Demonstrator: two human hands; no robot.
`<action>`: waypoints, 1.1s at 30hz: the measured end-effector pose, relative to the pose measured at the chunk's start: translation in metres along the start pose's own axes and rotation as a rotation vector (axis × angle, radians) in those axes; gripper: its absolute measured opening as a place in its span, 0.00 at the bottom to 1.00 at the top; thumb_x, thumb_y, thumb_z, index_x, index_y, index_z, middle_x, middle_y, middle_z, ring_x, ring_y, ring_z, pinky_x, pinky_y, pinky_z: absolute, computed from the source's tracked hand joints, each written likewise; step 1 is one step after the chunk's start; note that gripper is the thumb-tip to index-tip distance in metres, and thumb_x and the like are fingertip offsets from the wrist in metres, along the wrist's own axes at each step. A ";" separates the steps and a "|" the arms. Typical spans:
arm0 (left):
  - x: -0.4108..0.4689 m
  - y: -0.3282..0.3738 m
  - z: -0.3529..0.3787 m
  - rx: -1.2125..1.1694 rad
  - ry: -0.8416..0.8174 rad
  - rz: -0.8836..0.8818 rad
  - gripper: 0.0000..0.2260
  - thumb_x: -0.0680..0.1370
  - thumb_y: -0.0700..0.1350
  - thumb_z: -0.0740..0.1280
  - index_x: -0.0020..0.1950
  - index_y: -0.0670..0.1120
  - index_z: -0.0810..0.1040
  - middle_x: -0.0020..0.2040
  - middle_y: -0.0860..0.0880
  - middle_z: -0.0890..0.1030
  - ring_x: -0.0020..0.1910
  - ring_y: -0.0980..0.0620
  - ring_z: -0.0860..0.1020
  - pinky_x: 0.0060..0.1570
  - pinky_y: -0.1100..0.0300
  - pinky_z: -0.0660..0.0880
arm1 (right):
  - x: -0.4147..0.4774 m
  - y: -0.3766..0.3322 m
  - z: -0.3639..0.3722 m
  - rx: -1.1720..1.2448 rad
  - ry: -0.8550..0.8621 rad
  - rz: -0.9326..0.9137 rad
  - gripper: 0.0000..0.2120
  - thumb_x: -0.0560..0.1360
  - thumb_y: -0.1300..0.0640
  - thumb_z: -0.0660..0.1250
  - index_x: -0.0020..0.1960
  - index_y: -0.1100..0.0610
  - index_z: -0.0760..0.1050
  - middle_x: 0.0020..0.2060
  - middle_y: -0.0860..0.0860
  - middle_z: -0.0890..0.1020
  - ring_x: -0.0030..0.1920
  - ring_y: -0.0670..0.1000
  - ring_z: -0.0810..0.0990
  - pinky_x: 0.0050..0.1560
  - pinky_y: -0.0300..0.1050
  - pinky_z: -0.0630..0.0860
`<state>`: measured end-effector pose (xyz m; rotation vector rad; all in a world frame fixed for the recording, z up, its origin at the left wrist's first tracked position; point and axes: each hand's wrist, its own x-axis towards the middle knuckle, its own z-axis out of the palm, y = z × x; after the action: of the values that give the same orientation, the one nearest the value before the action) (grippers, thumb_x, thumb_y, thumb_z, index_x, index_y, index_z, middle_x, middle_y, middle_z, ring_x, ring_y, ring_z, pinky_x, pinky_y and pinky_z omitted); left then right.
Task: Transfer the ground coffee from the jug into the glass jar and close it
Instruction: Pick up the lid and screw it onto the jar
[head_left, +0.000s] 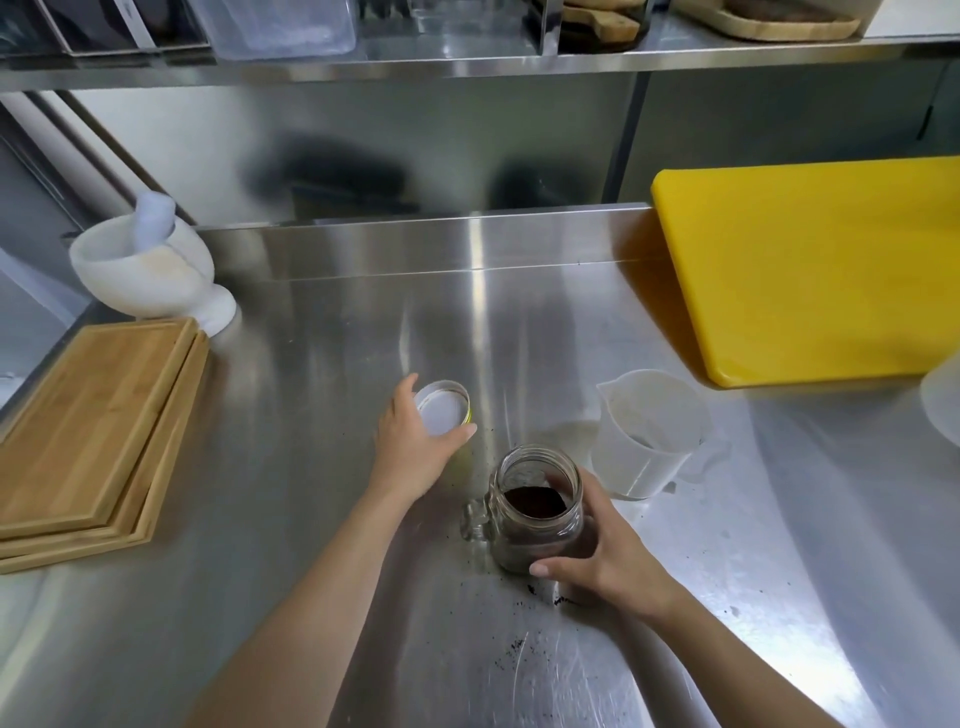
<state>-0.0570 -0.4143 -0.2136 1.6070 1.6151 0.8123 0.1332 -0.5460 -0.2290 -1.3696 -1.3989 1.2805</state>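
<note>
Standing upright on the steel counter (322, 364), the translucent jug (644, 436) looks nearly empty, just right of the glass jar (537, 512). Jar: open-mouthed, side handle, dark ground coffee (535, 501) inside. Right hand (608, 561) wrapped around jar body. Left hand (415, 447) grips the lid (441, 408), white inside facing up. Loose grounds (519, 644) scattered nearby.

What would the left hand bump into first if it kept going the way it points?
The left hand already grips the lid. Beyond that the counter looks free up to its raised back edge, though depth is hard to judge.
</note>
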 end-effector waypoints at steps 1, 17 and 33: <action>-0.001 0.007 -0.003 -0.088 -0.020 0.004 0.39 0.65 0.52 0.74 0.70 0.52 0.56 0.69 0.46 0.66 0.67 0.46 0.66 0.68 0.46 0.64 | 0.000 -0.002 -0.001 0.001 -0.011 0.005 0.43 0.61 0.65 0.78 0.69 0.48 0.61 0.60 0.40 0.77 0.62 0.42 0.73 0.59 0.31 0.68; -0.047 0.093 -0.019 -0.352 -0.346 0.288 0.35 0.61 0.52 0.75 0.64 0.61 0.61 0.61 0.56 0.72 0.60 0.64 0.70 0.56 0.73 0.68 | 0.018 -0.075 -0.032 0.292 0.268 -0.153 0.28 0.62 0.40 0.72 0.58 0.52 0.75 0.51 0.51 0.83 0.55 0.52 0.80 0.53 0.44 0.76; -0.064 0.075 -0.013 -0.627 -0.266 0.255 0.26 0.65 0.63 0.68 0.59 0.55 0.71 0.62 0.50 0.75 0.62 0.57 0.72 0.62 0.64 0.68 | 0.033 -0.098 -0.030 0.697 0.053 -0.094 0.25 0.59 0.45 0.78 0.49 0.57 0.76 0.38 0.50 0.80 0.39 0.47 0.78 0.39 0.39 0.75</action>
<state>-0.0282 -0.4752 -0.1407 1.3913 0.8567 1.0553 0.1396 -0.5010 -0.1317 -0.8399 -0.8368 1.4650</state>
